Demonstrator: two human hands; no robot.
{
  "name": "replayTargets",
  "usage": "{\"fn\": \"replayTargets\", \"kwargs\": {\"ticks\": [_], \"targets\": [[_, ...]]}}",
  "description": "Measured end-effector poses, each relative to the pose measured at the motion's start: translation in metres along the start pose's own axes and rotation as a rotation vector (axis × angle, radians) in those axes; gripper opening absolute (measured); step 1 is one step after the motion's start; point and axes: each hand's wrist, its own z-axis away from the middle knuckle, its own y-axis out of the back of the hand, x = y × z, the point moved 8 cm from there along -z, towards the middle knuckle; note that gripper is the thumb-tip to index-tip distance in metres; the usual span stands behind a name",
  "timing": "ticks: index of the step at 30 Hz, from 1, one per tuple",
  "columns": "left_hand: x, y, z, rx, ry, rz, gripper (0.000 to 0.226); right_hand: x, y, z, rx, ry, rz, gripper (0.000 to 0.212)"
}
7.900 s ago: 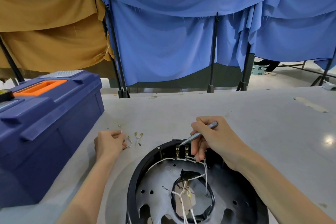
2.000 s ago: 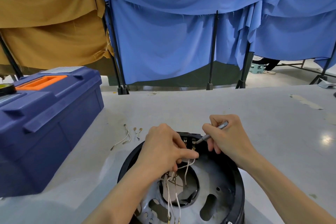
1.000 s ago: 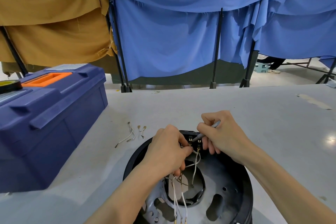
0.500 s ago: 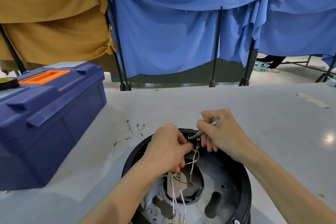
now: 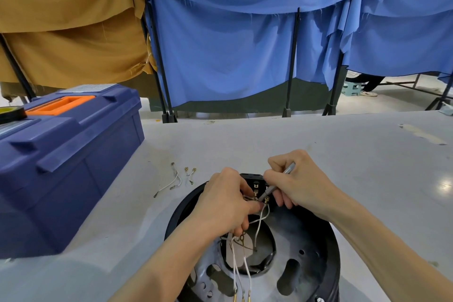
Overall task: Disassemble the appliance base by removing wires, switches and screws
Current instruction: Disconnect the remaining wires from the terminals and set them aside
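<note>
The round black appliance base (image 5: 326, 247) lies on the grey table in front of me, its inner side up. At its far rim sits a black switch block (image 5: 256, 179) with brass terminals. My left hand (image 5: 225, 203) pinches the white wires (image 5: 259, 218) just below those terminals; more white wires with brass ends hang down from under it. My right hand (image 5: 299, 184) grips a thin grey screwdriver (image 5: 277, 182), its tip set at a brass terminal beside the left fingertips.
A large blue toolbox (image 5: 63, 154) with an orange handle stands at the left, a tape roll (image 5: 11, 114) on its lid. Loose removed wires (image 5: 171, 181) and small brass terminals (image 5: 190, 171) lie between toolbox and base. Blue and tan curtains hang behind the table.
My left hand left the loose wires on the table and came onto the base to pinch the wires at the switch. Over the last second both hands barely moved.
</note>
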Motion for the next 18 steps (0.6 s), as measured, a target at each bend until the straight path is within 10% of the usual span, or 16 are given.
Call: {"fn": "replayTargets", "kwargs": {"ticks": [18], "targets": [[0.0034,0.0014,0.0016,0.009,-0.022,0.01,0.02,-0.0033,0.0037,0.0016,0.077,0.057,0.034,0.038]]}}
